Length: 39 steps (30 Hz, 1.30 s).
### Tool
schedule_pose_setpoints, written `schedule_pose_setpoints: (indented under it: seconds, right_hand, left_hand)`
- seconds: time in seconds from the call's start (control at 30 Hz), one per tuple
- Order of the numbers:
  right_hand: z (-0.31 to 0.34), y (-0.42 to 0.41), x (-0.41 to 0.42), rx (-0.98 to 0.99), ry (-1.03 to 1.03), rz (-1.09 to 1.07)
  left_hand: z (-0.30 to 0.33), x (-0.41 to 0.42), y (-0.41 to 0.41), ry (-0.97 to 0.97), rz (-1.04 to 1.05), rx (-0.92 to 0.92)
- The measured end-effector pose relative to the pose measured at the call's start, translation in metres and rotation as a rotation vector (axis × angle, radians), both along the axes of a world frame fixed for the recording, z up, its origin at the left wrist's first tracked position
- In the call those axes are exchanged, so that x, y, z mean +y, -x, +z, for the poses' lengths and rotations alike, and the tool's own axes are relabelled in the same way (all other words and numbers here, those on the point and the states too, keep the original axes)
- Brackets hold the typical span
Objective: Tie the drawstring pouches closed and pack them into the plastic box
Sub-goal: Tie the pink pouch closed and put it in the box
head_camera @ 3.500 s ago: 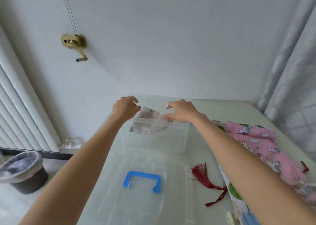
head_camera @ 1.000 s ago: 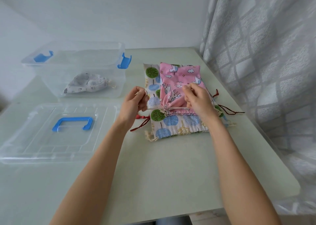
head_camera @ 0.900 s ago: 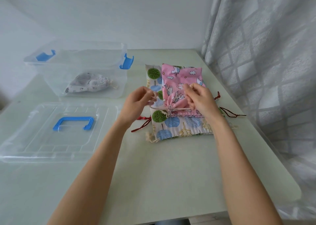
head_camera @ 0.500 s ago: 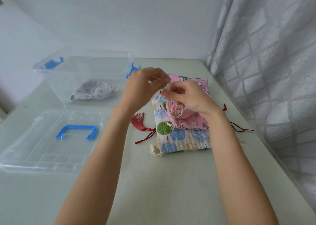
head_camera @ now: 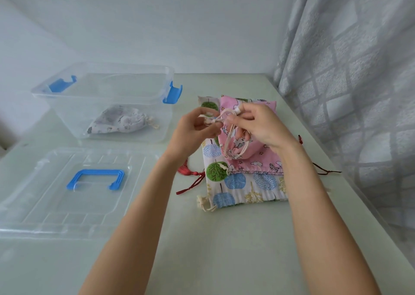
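Along the table's left edge lies the clear lid (head_camera: 74, 196) with its blue handle uppermost, and behind it, toward the far left corner, stands the open plastic box (head_camera: 107, 106) with blue latches; one grey patterned pouch (head_camera: 119, 121), its neck gathered, rests on the box floor. Near the middle of the table (head_camera: 202, 249) a red tassel (head_camera: 190, 173) shows beside the stacked pouches. Above these, the left hand (head_camera: 193, 130) pinches one run of the cream drawstring (head_camera: 224, 119) between thumb and fingertips, while the right hand (head_camera: 258, 126), close beside it and nearly touching, is curled round the other run. Both hands are thus clamped on the cord, raised over the pink pouch (head_camera: 249, 151), whose cinched mouth hangs just below them on two taut strands. The pink pouch sits atop a tree-print pouch (head_camera: 242, 182), which lies flat toward the right edge with its cords loose; red cords (head_camera: 323, 171) trail out near the curtain (head_camera: 359, 92). The step in hand appears to be forming the knot. Likely faults: a strand slipping from either pinch would let the half-made knot unwind; uneven tension could reopen the gathered mouth; and lifting the pink pouch further might drag the tree-print pouch toward the right edge.
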State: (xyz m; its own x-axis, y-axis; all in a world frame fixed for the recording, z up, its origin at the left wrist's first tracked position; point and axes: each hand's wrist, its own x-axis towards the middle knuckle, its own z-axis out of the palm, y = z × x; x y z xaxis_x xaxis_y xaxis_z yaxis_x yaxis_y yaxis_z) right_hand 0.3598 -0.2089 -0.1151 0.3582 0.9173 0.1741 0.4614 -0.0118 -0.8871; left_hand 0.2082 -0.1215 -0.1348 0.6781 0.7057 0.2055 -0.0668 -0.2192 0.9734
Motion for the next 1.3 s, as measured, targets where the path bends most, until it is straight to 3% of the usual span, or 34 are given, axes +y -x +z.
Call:
schedule_pose_setpoints:
  seconds: [0.1, 0.23, 0.4, 0.5, 0.67, 0.77, 0.93, 1.1, 1.3]
  right_hand:
    - [-0.002, -0.003, -0.001, 0.085, -0.037, -0.019]
    - [-0.002, -0.007, -0.003, 0.209, -0.063, -0.046]
    - [-0.001, -0.007, -0.003, 0.242, -0.04, -0.045]
    - [0.002, -0.006, -0.005, 0.247, -0.03, -0.018]
    - [0.004, -0.007, -0.009, 0.205, 0.023, 0.035]
    - [0.006, -0.007, -0.01, 0.334, -0.028, 0.11]
    - [0.011, -0.009, -0.015, 0.493, -0.076, 0.193]
    - [0.015, -0.008, -0.02, 0.256, -0.086, 0.235]
    - [0.014, -0.005, -0.016, -0.064, -0.093, 0.063]
  left_hand:
    - [0.001, 0.005, 0.003, 0.024, 0.059, -0.058]
    - [-0.002, 0.011, 0.006, -0.246, 0.257, 0.041]
    - [0.004, -0.006, 0.0, -0.34, 0.096, 0.07]
    - [0.001, -0.011, -0.005, -0.368, 0.11, 0.046]
    - [0.011, -0.013, -0.002, -0.125, 0.05, -0.066]
    - [0.015, -0.017, -0.001, 0.024, -0.058, -0.088]
    - [0.009, -0.015, -0.004, 0.02, -0.016, -0.011]
    - [0.004, -0.016, -0.005, -0.069, -0.144, 0.071]
    - [0.0, -0.011, -0.004, -0.148, 0.0, 0.102]
